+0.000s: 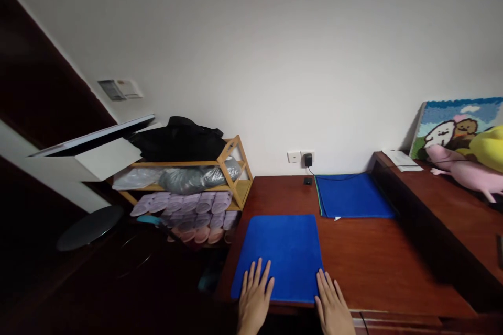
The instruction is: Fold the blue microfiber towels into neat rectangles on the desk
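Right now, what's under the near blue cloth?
The near blue cloth lies flat on the wooden desk; left hand and right hand rest on its near edge. Anything beneath is covered.

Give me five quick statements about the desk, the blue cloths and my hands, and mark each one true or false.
1. Both hands lie flat on the near blue cloth. True: the left hand and right hand rest on its near edge.
2. The far blue cloth is crumpled into a ball. False: it lies flat and folded.
3. A charger is plugged into the wall socket. True.
4. The right hand holds the pink plush toy. False: the toy lies on the raised shelf to the right, untouched.
5. The wooden rack stands on the desk. False: it stands beside it, to the left.
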Motion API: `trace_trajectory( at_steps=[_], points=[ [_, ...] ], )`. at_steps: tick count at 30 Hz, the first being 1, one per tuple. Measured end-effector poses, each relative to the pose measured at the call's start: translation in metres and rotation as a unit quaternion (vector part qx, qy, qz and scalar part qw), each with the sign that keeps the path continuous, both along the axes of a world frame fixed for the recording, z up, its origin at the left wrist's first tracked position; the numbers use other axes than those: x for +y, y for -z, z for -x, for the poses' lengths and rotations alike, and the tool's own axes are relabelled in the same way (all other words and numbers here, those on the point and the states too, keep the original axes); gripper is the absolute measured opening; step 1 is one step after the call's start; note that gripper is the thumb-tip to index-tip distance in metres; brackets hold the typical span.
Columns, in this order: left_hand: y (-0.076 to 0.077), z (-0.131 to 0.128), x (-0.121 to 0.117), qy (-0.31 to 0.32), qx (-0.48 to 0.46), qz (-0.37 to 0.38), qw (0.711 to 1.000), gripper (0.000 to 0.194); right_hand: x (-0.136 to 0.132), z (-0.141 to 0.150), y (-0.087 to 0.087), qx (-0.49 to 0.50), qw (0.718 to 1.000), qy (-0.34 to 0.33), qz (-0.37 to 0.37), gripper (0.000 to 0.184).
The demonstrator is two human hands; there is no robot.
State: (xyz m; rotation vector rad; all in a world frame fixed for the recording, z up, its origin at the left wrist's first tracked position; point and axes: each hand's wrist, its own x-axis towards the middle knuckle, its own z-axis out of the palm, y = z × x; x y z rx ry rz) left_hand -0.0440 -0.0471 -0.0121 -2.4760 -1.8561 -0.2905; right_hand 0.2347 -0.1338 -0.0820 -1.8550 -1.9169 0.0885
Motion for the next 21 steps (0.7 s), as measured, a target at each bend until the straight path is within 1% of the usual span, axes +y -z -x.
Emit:
trace_trajectory(
  at_steps=[2,3,4,6,8,11,12,14,16,17,19,21],
  points=[
    [0.005,0.025,-0.007,-0.016,0.003,-0.016,1.0,0.059,-0.003,-0.001,0.002,0.002,1.0,0.008,0.015,0.059],
    [0.007,0.033,-0.011,-0.019,0.002,-0.023,1.0,0.06,-0.003,-0.001,0.001,0.002,1.0,0.013,0.028,0.058],
    [0.009,0.037,-0.013,-0.02,0.002,-0.027,0.999,0.061,-0.002,-0.001,-0.002,0.001,0.999,0.02,0.041,0.058],
    [0.012,0.038,-0.018,-0.018,0.0,-0.031,0.999,0.061,0.007,0.0,-0.016,0.0,0.998,0.035,0.06,0.059],
    [0.015,0.037,-0.019,-0.02,-0.003,-0.032,0.999,0.061,0.029,0.002,-0.039,-0.004,0.996,0.052,0.069,0.061],
    [0.02,0.039,-0.019,-0.023,-0.011,-0.022,0.999,0.06,0.075,0.005,-0.073,-0.018,0.993,0.07,0.098,0.064],
    [0.021,0.04,-0.018,-0.022,-0.014,-0.019,0.999,0.06,0.09,0.005,-0.081,-0.024,0.99,0.073,0.115,0.065],
    [0.02,0.039,-0.013,-0.023,-0.022,-0.02,0.999,0.059,0.114,0.006,-0.087,-0.036,0.985,0.077,0.147,0.065],
    [0.012,0.025,-0.003,-0.024,-0.034,-0.036,0.999,0.059,0.127,0.005,-0.083,-0.043,0.983,0.076,0.162,0.065],
    [0.006,0.012,0.005,-0.014,-0.041,-0.044,0.998,0.058,0.129,0.005,-0.08,-0.042,0.983,0.075,0.163,0.065],
    [-0.009,-0.028,0.025,0.032,-0.058,-0.049,0.997,0.057,0.13,0.003,-0.072,-0.034,0.984,0.073,0.158,0.066],
    [-0.021,-0.078,0.048,0.107,-0.072,-0.032,0.991,0.057,0.128,0.001,-0.066,-0.03,0.985,0.069,0.156,0.066]
  ],
)
